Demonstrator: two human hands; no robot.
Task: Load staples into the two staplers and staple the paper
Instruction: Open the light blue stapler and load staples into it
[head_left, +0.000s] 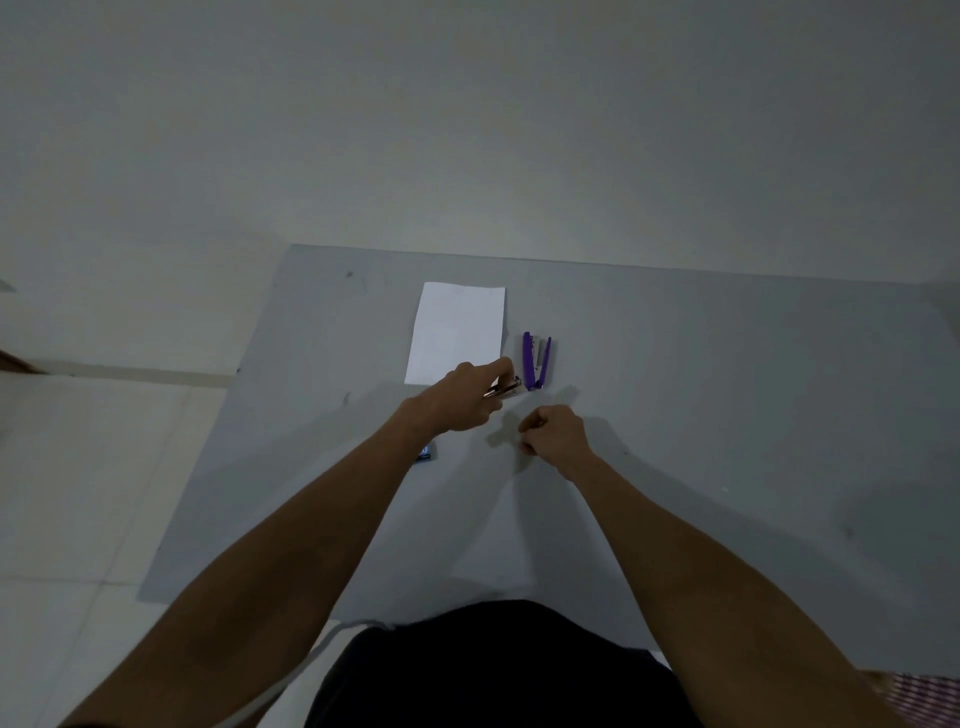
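My left hand (467, 397) grips a small pinkish metal stapler (506, 388) just below the near right corner of the white paper (457, 332). A purple stapler (536, 362) lies hinged open on the grey mat, right of the paper and touching distance from the held stapler. My right hand (553, 434) hovers with fingers curled, thumb and fingertips close together; whether it pinches staples is too small to tell. A small blue staple box (426, 452) lies partly hidden under my left forearm.
A grey mat (727, 415) covers the floor, its far edge behind the paper and its left edge near pale floor tiles (104, 467). My dark-clothed lap (493, 670) fills the bottom middle. A patterned fabric corner (924, 696) shows at bottom right.
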